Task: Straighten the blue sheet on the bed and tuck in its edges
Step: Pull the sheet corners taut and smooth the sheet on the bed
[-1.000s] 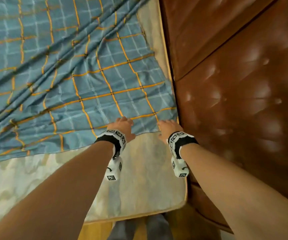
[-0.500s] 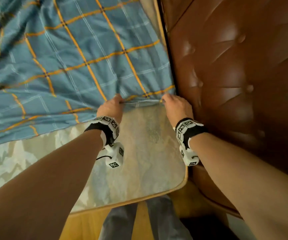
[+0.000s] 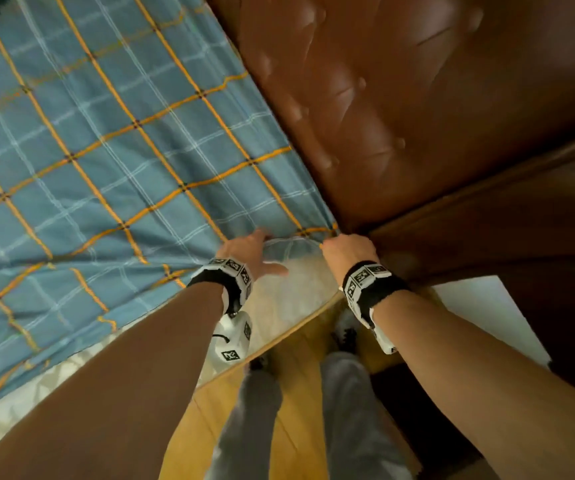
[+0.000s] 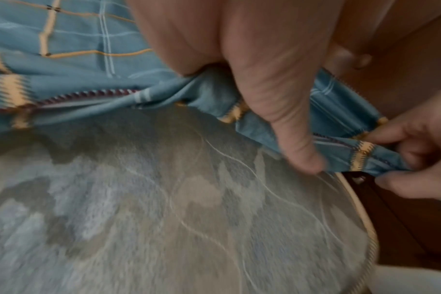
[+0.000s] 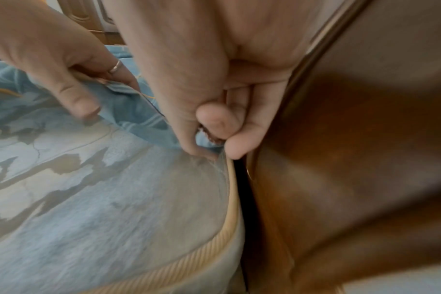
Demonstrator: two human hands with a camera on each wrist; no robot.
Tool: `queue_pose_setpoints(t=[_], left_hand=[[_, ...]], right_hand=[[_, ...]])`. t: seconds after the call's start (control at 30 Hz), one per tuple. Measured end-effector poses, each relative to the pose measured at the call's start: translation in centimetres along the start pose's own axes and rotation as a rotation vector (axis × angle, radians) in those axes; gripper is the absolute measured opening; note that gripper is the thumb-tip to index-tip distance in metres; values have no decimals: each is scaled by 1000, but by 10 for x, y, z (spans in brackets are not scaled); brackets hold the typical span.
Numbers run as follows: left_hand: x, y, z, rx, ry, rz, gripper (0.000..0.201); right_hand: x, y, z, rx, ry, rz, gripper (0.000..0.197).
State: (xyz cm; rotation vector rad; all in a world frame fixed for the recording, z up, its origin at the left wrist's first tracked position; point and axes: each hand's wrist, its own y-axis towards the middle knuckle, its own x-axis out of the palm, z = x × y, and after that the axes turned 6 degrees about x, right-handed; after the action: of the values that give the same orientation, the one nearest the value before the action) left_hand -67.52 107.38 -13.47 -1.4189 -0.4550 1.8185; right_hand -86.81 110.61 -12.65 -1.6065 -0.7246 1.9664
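Note:
A blue sheet (image 3: 113,161) with orange and white check lines covers most of the mattress (image 3: 289,299); its near corner is bunched at the mattress corner beside the headboard. My left hand (image 3: 248,244) grips the hem, with the blue cloth (image 4: 214,93) tucked under its fingers and the thumb lying over it. My right hand (image 3: 345,245) pinches the very corner of the sheet (image 5: 207,142) between thumb and curled fingers, right at the gap between mattress and headboard. The pale patterned mattress top (image 4: 164,208) is bare in front of both hands.
A brown tufted leather headboard (image 3: 400,98) rises on the right, with a dark wooden side piece (image 3: 521,220) below it. A narrow dark gap (image 5: 242,179) runs between mattress piping and wood. My grey-trousered legs (image 3: 348,410) stand on a yellow wooden floor (image 3: 300,375).
Both hands have pulled the sheet's corner toward the mattress corner by the headboard. Less bare mattress shows before them, and the sheet lies flatter than a second ago.

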Motion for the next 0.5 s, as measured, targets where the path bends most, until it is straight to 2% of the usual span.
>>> queue_pose_setpoints(t=[0.03,0.17,0.3,0.4,0.5], left_hand=[[7,-4,5,28,27,-45,70],[45,-20,25,92,18,-106,33],[82,-39,46,114,45,-138,37],[112,-43,59,103,109,-236,43],[132,-53,81,189,127,-277,42]], right_hand=[[7,-9,1,31,38,4,38],[51,-47,10,109,125,15,36],[98,-69,26,164,172,-72,37],[130,-79,40,192,174,-90,36],[154,-84,55,238,179,-107,34]])
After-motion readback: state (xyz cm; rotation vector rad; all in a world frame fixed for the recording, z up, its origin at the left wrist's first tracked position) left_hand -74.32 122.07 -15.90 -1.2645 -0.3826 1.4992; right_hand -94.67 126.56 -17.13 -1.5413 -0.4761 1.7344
